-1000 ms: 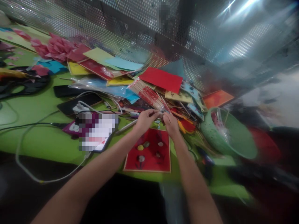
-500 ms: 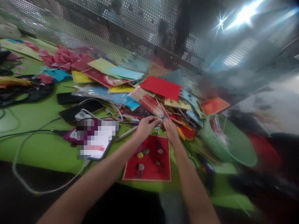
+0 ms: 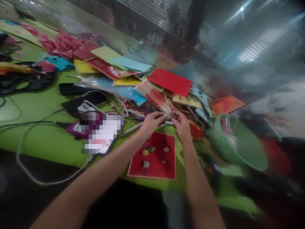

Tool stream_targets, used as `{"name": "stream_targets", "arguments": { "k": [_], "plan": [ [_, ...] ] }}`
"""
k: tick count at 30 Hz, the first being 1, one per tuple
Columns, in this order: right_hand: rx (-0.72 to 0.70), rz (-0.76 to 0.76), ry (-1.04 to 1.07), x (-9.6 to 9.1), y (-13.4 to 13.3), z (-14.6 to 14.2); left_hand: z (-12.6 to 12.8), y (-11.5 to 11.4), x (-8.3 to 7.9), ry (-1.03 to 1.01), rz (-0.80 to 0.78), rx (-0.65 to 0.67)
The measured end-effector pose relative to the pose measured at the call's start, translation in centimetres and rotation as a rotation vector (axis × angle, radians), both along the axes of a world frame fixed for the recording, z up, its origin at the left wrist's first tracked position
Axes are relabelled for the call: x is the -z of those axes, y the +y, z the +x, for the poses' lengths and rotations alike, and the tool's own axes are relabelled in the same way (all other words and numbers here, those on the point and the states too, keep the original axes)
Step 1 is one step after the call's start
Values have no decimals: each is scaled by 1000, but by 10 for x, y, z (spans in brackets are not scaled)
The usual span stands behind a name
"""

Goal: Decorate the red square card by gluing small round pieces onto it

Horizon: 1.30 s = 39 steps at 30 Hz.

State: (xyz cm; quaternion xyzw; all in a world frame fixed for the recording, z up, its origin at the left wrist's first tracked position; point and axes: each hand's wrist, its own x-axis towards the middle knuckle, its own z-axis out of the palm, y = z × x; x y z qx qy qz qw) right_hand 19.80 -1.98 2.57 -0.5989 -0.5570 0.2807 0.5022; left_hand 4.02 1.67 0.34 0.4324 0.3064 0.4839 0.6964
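My left hand (image 3: 152, 124) and my right hand (image 3: 182, 124) meet above the far edge of a red card (image 3: 157, 171), fingertips close together. Between them they pinch a small pale, shiny thing (image 3: 168, 115), too blurred to name. On the card lie several pebble-like pieces, among them a yellow one (image 3: 145, 152), a grey-green one (image 3: 152, 149) and a pinkish one (image 3: 166, 149). Dark marks are drawn on the card near them. Just beyond my fingers lies a fan of thin red-and-pale sticks (image 3: 153, 97), seemingly in clear plastic.
Left of the card is a lit phone (image 3: 105, 133) on a white cable, beside a purple item (image 3: 78, 127). A green bowl (image 3: 238, 143) stands at the right. Coloured cards (image 3: 169, 81), pink paper (image 3: 69, 44) and a black palette (image 3: 26, 78) crowd the green table, before a perforated metal screen.
The camera view has shifted slightly, so the table sits a little higher. My right hand's fingers are a bit more spread, and the pale thing shows more between both hands.
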Motion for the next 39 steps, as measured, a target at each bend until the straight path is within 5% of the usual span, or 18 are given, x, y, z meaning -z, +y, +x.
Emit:
{"name": "stream_targets", "arguments": {
  "k": [8, 21, 39],
  "plan": [
    [37, -24, -9, -5, -6, -9, 2, 3, 7, 115, 168, -17],
    [31, -42, 173, -6, -3, -10, 3, 3, 7, 56, 160, -9],
    [58, -20, 51, -6, -5, -10, 2, 4, 6, 110, 185, -36]
  ]
}}
